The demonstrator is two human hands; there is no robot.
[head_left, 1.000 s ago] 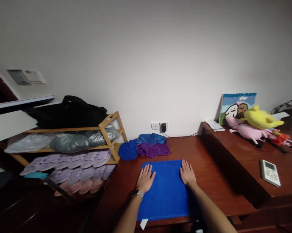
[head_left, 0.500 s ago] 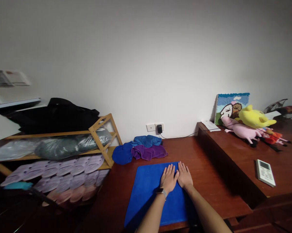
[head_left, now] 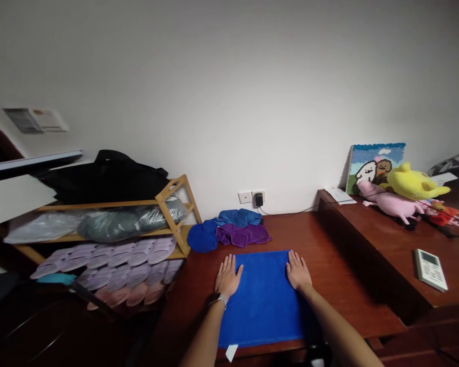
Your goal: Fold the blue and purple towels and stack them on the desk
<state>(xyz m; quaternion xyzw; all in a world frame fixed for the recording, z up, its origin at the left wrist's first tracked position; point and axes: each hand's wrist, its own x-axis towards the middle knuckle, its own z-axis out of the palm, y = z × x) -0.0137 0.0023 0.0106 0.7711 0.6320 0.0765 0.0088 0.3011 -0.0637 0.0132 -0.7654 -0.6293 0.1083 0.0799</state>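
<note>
While the blue cloth (head_left: pixel 265 303) lies flat | left hand (head_left: pixel 228 277) has moved apart from right hand (head_left: pixel 299 272) | both grips open

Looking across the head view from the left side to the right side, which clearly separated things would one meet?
Black bag, left hand, black plug, right hand, picture with cartoon animals, white device with a small screen.

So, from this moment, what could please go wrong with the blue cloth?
The near edge of the blue cloth, with its white tag, lies close to the table's front edge, so it might slip over. The left hand and right hand lie flat at its far corners; a push forward could bunch it or run into the purple cloth.
</note>
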